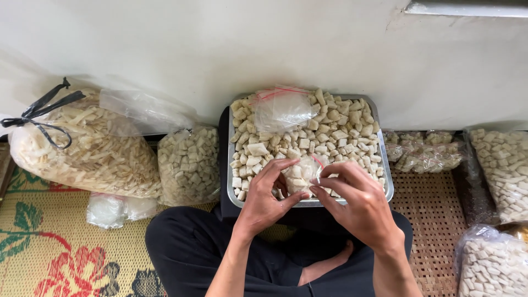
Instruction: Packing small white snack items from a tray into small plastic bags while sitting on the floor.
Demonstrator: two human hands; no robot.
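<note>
A steel tray [388, 181] heaped with pale cube-shaped pieces rests against the white wall in front of my crossed legs. My left hand [268, 199] and my right hand [352, 204] together pinch a small clear zip bag [302, 175] filled with the cubes, held over the tray's near edge. The fingertips of both hands meet at the bag's top. A stack of empty clear zip bags [283, 109] with red strips lies on the cubes at the tray's far left.
A large tied bag of pale strips [91, 151] and a bag of cubes [188, 165] stand left of the tray. Small filled bags [426, 153] and bigger bags of cubes [503, 170] sit to the right. A flowered woven mat [55, 247] covers the floor.
</note>
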